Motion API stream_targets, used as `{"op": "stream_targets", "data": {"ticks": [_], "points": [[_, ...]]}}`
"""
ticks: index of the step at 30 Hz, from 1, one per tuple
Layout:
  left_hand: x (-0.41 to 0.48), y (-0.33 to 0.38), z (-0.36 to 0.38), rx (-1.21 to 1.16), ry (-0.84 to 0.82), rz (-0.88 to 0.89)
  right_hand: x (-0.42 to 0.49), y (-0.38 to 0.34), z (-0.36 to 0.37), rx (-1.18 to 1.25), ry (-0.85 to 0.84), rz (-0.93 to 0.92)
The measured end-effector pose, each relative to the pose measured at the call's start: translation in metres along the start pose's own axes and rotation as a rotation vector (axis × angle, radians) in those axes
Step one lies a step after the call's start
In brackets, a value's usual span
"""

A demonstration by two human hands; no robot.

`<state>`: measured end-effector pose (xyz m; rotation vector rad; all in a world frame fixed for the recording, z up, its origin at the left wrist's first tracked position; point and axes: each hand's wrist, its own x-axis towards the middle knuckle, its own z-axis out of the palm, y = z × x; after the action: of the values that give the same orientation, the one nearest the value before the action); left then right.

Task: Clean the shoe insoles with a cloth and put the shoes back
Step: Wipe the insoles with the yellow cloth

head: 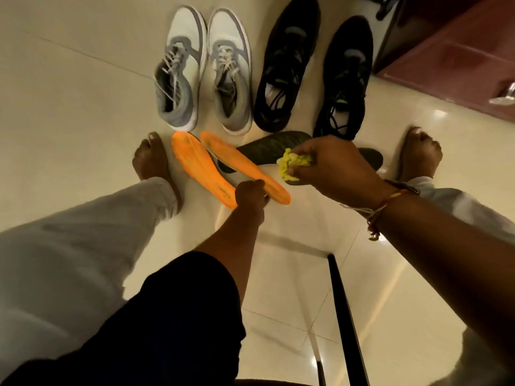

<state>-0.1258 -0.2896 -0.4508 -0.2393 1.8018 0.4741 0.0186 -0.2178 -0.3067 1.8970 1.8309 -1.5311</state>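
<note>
Two orange insoles lie on the floor between my feet, one on the left and one on the right. My left hand grips the near end of the right orange insole. A dark insole lies under it, and another dark insole shows behind my right hand. My right hand holds a crumpled yellow cloth above the dark insole. A grey-white pair of shoes and a black pair stand side by side further out.
My bare feet rest on the cream tiled floor, left foot and right foot flanking the insoles. A dark red cabinet stands at the far right. A black chair leg runs down near me.
</note>
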Motion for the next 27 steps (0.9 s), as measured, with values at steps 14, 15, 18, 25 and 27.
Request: {"op": "stream_targets", "data": {"ticks": [14, 15, 18, 25, 27], "points": [[-0.215, 0.165, -0.038, 0.041, -0.534, 0.540, -0.073, -0.077, -0.072, 0.334, 0.483, -0.265], [-0.220, 0.169, -0.040, 0.007, -0.585, 0.535, -0.070, -0.078, -0.071, 0.360, 0.500, -0.292], [-0.224, 0.174, -0.035, -0.084, -0.694, 0.460, -0.056, -0.080, -0.070, 0.392, 0.537, -0.374], [-0.218, 0.184, -0.005, -0.149, -0.880, 0.306, -0.031, -0.081, -0.081, 0.313, 0.580, -0.467], [-0.215, 0.184, 0.001, -0.173, -0.881, 0.279, -0.028, -0.078, -0.085, 0.297, 0.611, -0.465]]}}
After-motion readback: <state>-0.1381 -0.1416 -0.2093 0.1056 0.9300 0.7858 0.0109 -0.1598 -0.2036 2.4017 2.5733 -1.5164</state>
